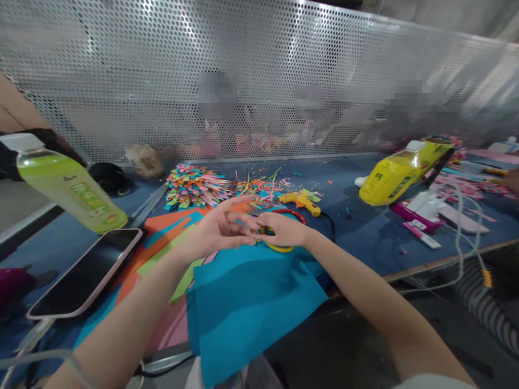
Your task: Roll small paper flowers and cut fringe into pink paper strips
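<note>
My left hand (223, 227) is over the table with its fingers apart and slightly bent, its thumb stretched toward my right hand. My right hand (286, 229) is closed, fingertips drawn together at the left fingertips; whatever is pinched there is hidden or too small to name. Partly covered beneath the right hand are red and yellow loop handles (279, 248), apparently of scissors. Blue paper (251, 302) lies below both hands and hangs over the table's front edge. Left of it are orange (156, 221), green (186, 278) and pink sheets (168, 329). A yellow glue gun (302, 201) lies just beyond my right hand.
A fringed multicoloured paper bundle (197, 186) and loose paper scraps (263, 186) lie farther back. At left are a phone (87, 275) and a green drink bottle (68, 183). A yellow bottle (391, 173) and a white cable (460, 237) are at right. A perforated metal panel (259, 59) borders the back.
</note>
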Demonstrator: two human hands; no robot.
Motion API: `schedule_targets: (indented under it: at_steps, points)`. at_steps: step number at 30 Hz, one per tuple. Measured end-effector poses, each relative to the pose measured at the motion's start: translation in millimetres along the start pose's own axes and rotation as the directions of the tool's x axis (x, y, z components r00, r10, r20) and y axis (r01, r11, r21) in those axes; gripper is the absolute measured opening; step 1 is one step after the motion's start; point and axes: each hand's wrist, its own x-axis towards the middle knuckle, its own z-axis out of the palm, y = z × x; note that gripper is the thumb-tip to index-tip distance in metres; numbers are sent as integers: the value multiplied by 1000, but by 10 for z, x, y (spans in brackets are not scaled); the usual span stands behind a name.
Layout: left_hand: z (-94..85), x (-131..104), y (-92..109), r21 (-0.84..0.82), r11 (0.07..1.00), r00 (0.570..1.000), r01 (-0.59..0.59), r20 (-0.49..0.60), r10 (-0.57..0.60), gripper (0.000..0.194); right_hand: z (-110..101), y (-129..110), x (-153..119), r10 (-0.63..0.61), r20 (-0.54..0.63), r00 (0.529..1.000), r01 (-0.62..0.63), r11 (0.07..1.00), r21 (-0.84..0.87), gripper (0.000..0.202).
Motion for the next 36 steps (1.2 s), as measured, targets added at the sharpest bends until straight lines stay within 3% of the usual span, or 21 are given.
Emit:
schedule_targets:
  at_steps: [3, 6, 8, 10, 15, 21, 26, 31, 36]
  points:
    - [-97, -20, -26, 319, 947, 997, 34, -81, -9, 71, 16, 3, -8, -32, 20, 999, 33, 999, -32, 39]
    - [-135, -28, -94, 735, 650, 981, 193, -137, -137, 67, 28, 24, -12, -49, 32, 998, 51, 997, -56, 41]
    - [-93, -36, -106, 856, 482, 972, 184, -85, -221, 69, 29, 32, -14, -51, 31, 998, 53, 996, -70, 39]
    - [-18, -46, -81, 903, 404, 970, 144, -47, -240, 69, 25, 29, -14, -50, 33, 998, 53, 994, -92, 37]
    - [107, -52, 25, 939, 331, 966, 87, 2, -260, 71, 31, 22, 1, -62, 47, 997, 68, 984, -162, 39]
    - [122, -45, 94, 922, 333, 934, 197, -73, -350, 77, 51, 49, 23, -59, 21, 998, 61, 991, -117, 36]
    - [144, -78, 148, 914, 349, 914, 206, -52, -402, 80, 54, 56, 35, 91, -108, 990, -71, 981, 179, 30]
    - [138, -60, 152, 919, 342, 915, 194, -44, -402, 79, 89, 119, 65, 273, -226, 935, -136, 865, 483, 22]
    - [109, -15, 101, 954, 274, 947, 123, -30, -320, 74, 91, 173, 79, 406, -178, 896, -190, 714, 674, 17]
